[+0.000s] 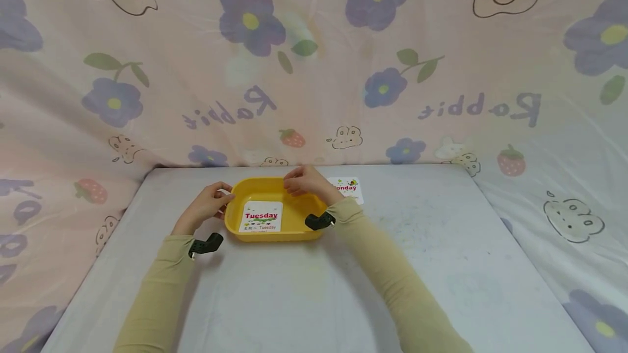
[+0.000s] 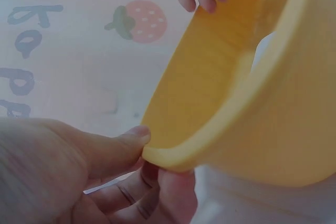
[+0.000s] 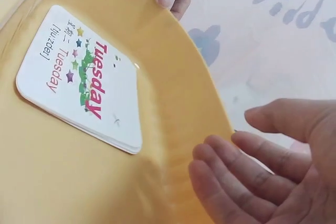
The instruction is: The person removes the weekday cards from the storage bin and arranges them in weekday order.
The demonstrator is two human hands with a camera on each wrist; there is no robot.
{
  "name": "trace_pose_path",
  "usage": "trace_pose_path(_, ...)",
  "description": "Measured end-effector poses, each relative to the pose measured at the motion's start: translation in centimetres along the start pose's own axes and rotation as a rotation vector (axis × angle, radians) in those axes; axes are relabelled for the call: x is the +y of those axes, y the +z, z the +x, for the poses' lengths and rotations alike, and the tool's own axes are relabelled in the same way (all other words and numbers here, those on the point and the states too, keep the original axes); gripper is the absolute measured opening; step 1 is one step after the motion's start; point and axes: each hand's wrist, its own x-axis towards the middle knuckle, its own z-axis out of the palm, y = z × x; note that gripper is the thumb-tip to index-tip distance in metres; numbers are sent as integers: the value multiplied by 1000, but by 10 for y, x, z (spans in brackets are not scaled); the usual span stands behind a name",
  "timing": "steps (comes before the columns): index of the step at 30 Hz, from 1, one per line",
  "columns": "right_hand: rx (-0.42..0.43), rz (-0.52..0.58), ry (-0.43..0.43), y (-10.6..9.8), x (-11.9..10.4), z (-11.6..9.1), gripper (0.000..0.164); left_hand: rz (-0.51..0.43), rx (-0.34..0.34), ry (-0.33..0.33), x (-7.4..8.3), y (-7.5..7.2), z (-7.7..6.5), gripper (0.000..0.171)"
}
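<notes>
A yellow plastic tray (image 1: pixel 282 237) stands near the back of the table. Inside it, toward the left, lies a small stack of white cards (image 3: pixel 84 80), the top one printed "Tuesday". My left hand (image 1: pixel 208 203) pinches the tray's left rim, thumb on top and fingers beneath, as the left wrist view shows. Over the far rim hovers my right hand (image 1: pixel 306 183), its fingers relaxed inside the tray and its thumb apart on the outer side; the right wrist view shows nothing held. A "Monday" card (image 1: pixel 351 192) lies on the table behind my right wrist, partly hidden by it.
The white-covered table (image 1: pixel 294 298) reaches back to a hanging cloth (image 1: pixel 314 80) printed with flowers, rabbits and strawberries, which also encloses the sides. Black wrist camera mounts (image 1: pixel 208 243) sit on both forearms, the right one overlapping the tray's front right corner.
</notes>
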Motion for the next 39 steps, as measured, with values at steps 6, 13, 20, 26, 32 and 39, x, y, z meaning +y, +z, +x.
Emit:
trace_pose_path(6,-30,18,50,3,6,4,32,-1,-4,5,1,0,-1,33)
trace_pose_path(13,-28,-48,93,3,11,4,27,-6,-6,15,4,1,-1,33)
trace_pose_path(20,-57,-56,152,4,18,7,31,-14,-13,14,4,2,-2,33)
trace_pose_path(26,-74,4,180,6,18,6,33,-10,-32,27,1,-1,-4,32)
trace_pose_path(32,-103,27,183,12,18,7,33,-18,-28,22,-1,-3,-4,32)
trace_pose_path(39,-94,8,190,13,17,6,30,-19,-19,25,0,0,-3,31)
